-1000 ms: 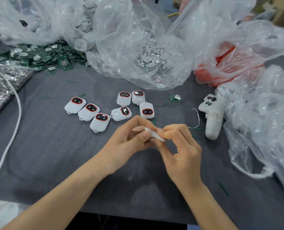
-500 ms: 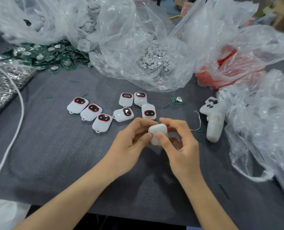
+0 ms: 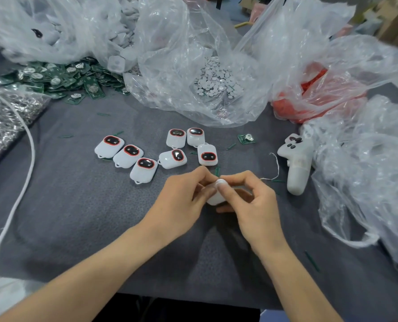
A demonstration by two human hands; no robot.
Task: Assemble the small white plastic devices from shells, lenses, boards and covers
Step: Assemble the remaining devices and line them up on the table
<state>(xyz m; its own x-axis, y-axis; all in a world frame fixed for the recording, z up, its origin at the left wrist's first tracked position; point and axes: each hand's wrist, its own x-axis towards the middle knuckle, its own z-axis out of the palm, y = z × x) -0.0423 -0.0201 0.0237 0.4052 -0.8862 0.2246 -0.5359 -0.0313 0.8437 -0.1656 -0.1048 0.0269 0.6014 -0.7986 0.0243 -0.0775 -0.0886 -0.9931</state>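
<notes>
Both hands meet over the near middle of the table (image 3: pixel 77 217), just in front of the finished devices (image 3: pixel 144 169). The left hand (image 3: pixel 181 201) and the right hand (image 3: pixel 251 203) each have a grip clamped on one small white device (image 3: pixel 213 199), held between them low over the table. The right thumb (image 3: pixel 223 190) lies across its upper face, and the other fingers curl round it. Its front is hidden, so it cannot be told whether lens and board are already seated. Judged step: pressing the cover home on the shell. To do this well, the edges should be lined up all round before force goes on. Pressure should then be applied evenly, thumb against the fingers behind, working round the seam rather than at one corner, so that no catch bends and the board inside is not pinched. The seam should be checked flush before the piece joins the seven others, which lie face up in two loose groups. Supplies sit well apart at the far side: green boards (image 3: pixel 54 80) at far left and a bag of small grey discs (image 3: pixel 216 82) in the centre.
</notes>
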